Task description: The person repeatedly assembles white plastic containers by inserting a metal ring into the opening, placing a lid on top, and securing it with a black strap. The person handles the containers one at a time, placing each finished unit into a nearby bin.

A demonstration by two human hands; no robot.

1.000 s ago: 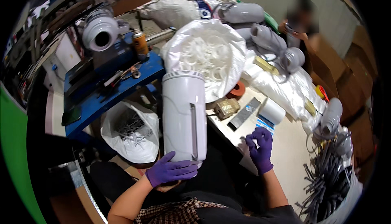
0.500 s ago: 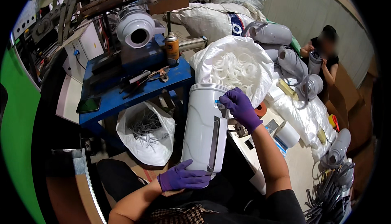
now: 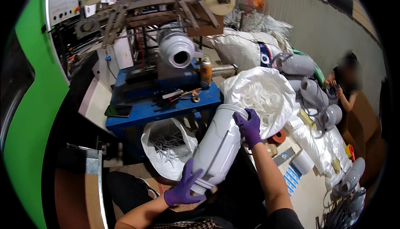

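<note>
A glossy light-grey plastic canister with a ringed neck and a long raised rib leans to the right in front of me. My left hand, in a purple glove, cups its lower end, thumb up along the wall. My right hand, gloved the same way, is closed at the upper end near the ringed neck, its fingers partly curled out of sight. Beyond the neck stands a white sack of translucent rings. Left of the canister sits a white bag of thin grey strips.
A blue bench carries a phone, hand tools and an orange spray can. A similar grey piece sits on the machine. At right are a white roll, blue-white label strips and several grey canisters; a co-worker sits behind.
The canister has turned about its length and tilted further right; its side opening no longer shows. Both hands keep hold of it. The view has shifted, and the label strips show more fully.
</note>
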